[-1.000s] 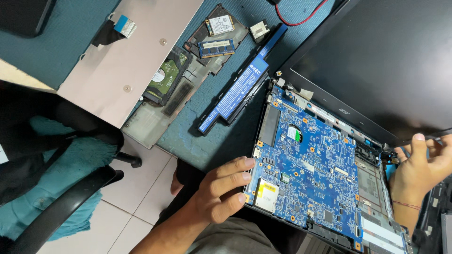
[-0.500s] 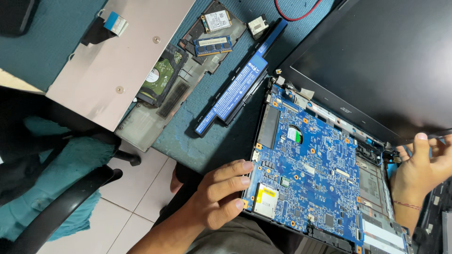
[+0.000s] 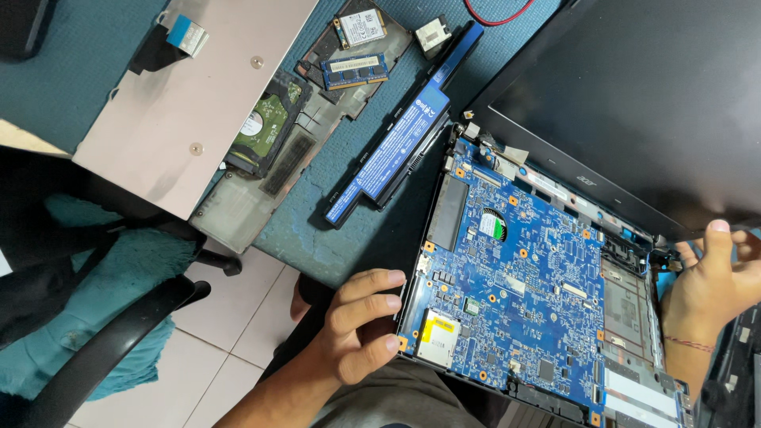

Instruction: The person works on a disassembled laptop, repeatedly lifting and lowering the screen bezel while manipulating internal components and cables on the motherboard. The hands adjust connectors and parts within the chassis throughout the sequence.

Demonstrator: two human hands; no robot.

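the opened laptop (image 3: 555,261) lies at 4 o'clock, its blue board bare; the left hand (image 3: 357,325) grips its near edge, the right hand (image 3: 713,277) its hinge corner. a long battery (image 3: 400,154) lies at 12. nothing has shifted since before

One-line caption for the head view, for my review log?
Left hand grips the edge of an opened laptop's blue motherboard; right hand holds the hinge corner by the screen.

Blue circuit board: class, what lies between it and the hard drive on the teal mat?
In the head view, a long black battery with a blue label lies between the blue circuit board and the hard drive.
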